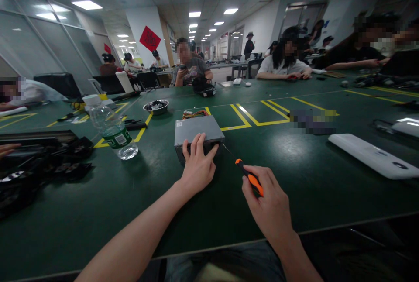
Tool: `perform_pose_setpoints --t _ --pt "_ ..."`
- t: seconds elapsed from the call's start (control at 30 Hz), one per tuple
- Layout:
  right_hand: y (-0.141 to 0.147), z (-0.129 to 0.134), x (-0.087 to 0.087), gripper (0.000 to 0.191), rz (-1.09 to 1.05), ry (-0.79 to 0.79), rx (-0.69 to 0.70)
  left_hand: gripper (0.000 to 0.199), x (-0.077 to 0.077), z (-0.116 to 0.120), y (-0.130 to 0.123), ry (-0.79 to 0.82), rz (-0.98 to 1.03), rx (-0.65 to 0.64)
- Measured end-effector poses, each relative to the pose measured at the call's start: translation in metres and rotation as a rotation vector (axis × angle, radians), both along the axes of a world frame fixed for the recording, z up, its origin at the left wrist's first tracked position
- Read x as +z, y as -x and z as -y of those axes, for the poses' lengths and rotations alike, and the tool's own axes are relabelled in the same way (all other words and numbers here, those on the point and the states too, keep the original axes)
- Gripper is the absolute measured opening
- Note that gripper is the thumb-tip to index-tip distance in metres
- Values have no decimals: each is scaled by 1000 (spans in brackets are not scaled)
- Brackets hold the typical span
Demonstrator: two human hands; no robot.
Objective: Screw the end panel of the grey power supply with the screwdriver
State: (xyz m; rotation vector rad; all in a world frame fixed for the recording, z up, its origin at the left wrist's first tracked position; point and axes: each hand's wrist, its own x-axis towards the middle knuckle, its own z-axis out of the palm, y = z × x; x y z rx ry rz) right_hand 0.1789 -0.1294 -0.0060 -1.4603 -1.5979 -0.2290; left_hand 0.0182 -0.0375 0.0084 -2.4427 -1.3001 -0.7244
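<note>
A grey metal computer power supply lies on the green table in front of me, its bundle of coloured wires at the far side. My left hand grips its near side, fingers spread over the front face and top edge. In my right hand is a screwdriver with an orange and black handle, held closed between thumb and fingers. Its thin shaft points to the upper right corner of the power supply's near face. Whether the tip sits in a screw is too small to tell.
Left of the power supply stands a clear plastic bottle, with a metal bowl of small dark parts behind it. Black parts lie at far left. A white long device rests at right. Other people sit across the table.
</note>
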Motion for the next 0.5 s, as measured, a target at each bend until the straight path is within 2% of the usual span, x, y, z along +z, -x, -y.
perform_pose_setpoints --t 0.3,0.5 --pt "6 1 0 23 42 -106 33 46 -1 -1 -2 28 45 15" --pt "-4 3 4 22 47 46 -32 48 0 0 -2 34 42 11"
